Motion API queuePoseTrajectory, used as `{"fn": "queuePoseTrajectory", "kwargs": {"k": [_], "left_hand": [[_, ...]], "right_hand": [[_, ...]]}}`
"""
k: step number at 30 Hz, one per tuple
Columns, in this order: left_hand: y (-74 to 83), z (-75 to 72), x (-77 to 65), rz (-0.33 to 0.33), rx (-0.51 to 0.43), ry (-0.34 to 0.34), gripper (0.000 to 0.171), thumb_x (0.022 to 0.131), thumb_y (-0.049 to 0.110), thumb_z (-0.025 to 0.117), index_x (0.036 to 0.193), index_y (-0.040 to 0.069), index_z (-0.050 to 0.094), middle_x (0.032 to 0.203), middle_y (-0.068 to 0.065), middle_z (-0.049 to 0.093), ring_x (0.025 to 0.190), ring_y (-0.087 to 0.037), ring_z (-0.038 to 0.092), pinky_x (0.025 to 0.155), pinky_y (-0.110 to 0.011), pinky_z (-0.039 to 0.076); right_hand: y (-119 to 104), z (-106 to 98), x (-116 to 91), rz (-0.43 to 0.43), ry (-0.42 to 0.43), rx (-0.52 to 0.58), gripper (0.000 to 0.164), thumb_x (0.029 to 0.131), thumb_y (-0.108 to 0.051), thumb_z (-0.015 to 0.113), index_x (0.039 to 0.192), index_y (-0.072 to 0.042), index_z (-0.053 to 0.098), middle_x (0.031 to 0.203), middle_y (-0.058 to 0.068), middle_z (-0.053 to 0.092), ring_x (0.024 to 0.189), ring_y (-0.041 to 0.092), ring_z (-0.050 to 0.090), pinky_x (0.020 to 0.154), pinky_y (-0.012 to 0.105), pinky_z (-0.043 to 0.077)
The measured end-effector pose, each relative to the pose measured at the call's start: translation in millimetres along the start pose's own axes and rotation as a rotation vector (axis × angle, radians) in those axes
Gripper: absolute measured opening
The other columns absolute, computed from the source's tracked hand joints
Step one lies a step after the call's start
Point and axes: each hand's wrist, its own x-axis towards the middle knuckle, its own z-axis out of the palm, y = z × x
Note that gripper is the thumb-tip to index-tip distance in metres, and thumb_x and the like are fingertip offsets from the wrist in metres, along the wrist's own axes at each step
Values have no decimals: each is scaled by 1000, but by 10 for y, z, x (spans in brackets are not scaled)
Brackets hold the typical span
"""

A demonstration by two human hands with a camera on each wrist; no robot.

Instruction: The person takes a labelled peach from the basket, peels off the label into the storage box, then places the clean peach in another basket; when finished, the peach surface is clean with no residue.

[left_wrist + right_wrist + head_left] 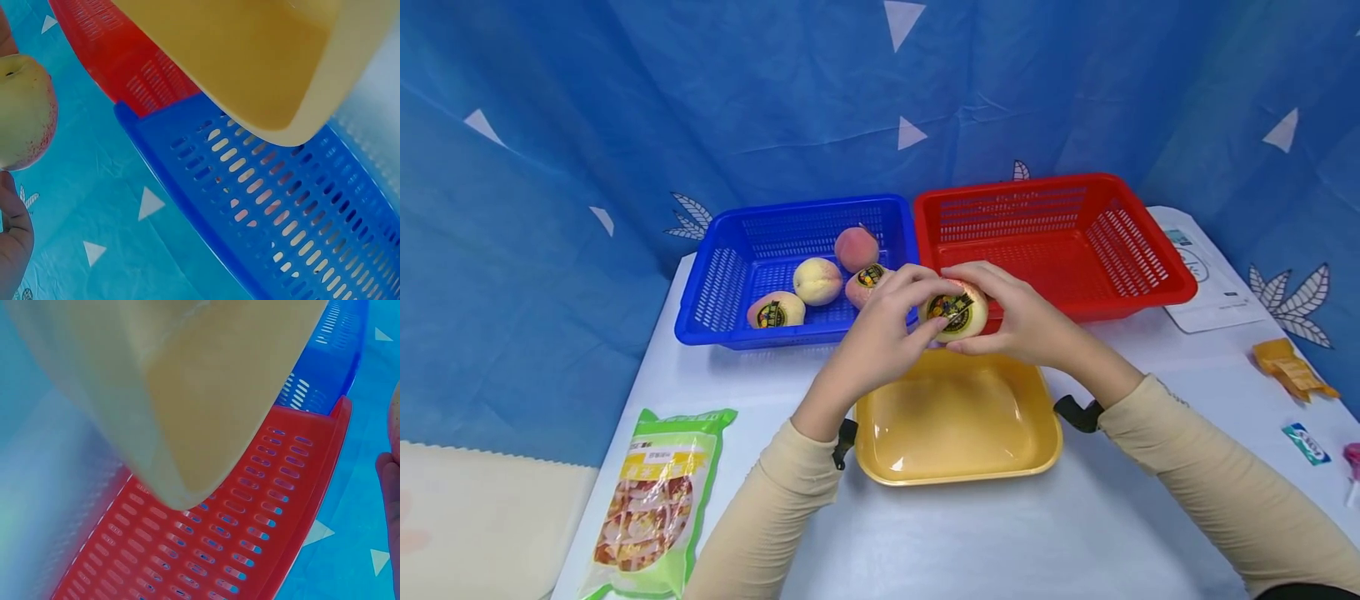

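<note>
Both hands hold one pale yellow peach (967, 321) with a round black label above the far rim of the yellow basin (955, 417). My right hand (1026, 315) grips the peach from the right, fingers over its top and thumb below. From the other side, my left hand (891, 325) has its thumb at the label and its fingers along the upper edge. In the left wrist view, the peach (25, 112) shows its unlabelled side and stem hollow. Only a sliver of the peach (394, 425) appears at the edge of the right wrist view.
Several peaches lie in the blue basket (715, 333) at the back left, some labelled. Beside it stands a red basket (1052, 250). A green food bag (655, 500) is at the left. A paper sheet (1217, 292), an orange wrapper (1292, 368) and a small packet (1306, 442) lie at the right.
</note>
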Motion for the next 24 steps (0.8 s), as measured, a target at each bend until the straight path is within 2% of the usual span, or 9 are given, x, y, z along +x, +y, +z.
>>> {"fn": "queuePoseTrajectory", "kwargs": {"k": [8,13,24], "left_hand": [[20,-5,18,-39,-20,-39,34,91,5,69,123,17,68,114,-1,59,100,-15,49,85,-32,48],[34,-4,28,-60,-7,-54,34,90,7,71,122,17,69,110,-1,59,97,-14,50,82,-30,45],[29,23,48,-83,-32,-73,31,91,9,71,121,17,67,100,-2,56,89,-17,52,70,-25,46]], "right_hand": [[4,6,-13,24,-28,-5,80,75,-29,88,143,-14,49,140,1,54,127,16,53,101,44,53],[3,-3,-14,34,-43,-12,80,75,-30,88,143,-14,49,139,1,54,127,17,53,100,44,54],[11,-24,-32,62,-66,-12,77,75,-33,87,142,-19,50,138,-6,54,125,10,52,98,36,55]]}}
